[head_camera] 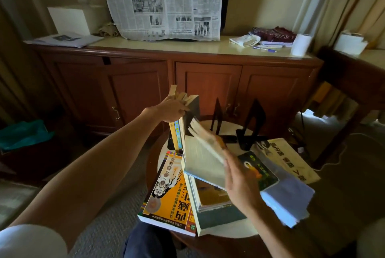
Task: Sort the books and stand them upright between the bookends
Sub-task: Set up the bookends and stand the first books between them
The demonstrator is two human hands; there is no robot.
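Observation:
On a small round table (233,233) several books stand upright (179,132) at the left, and my left hand (171,109) grips their tops. My right hand (235,176) holds a pale grey-green book (204,164) tilted in the air, its pages fanning toward the standing books. Two black metal bookends (253,124) stand at the back of the table, right of the upright books. An orange book (168,191), a grey book (216,214), a green book (260,171) and a pale blue book (291,199) lie flat.
A white booklet with black characters (289,157) lies at the table's right. Behind stands a wooden sideboard (173,82) with a hanging newspaper (162,1), a paper roll (301,44) and papers. My knee (148,241) is under the table's near edge.

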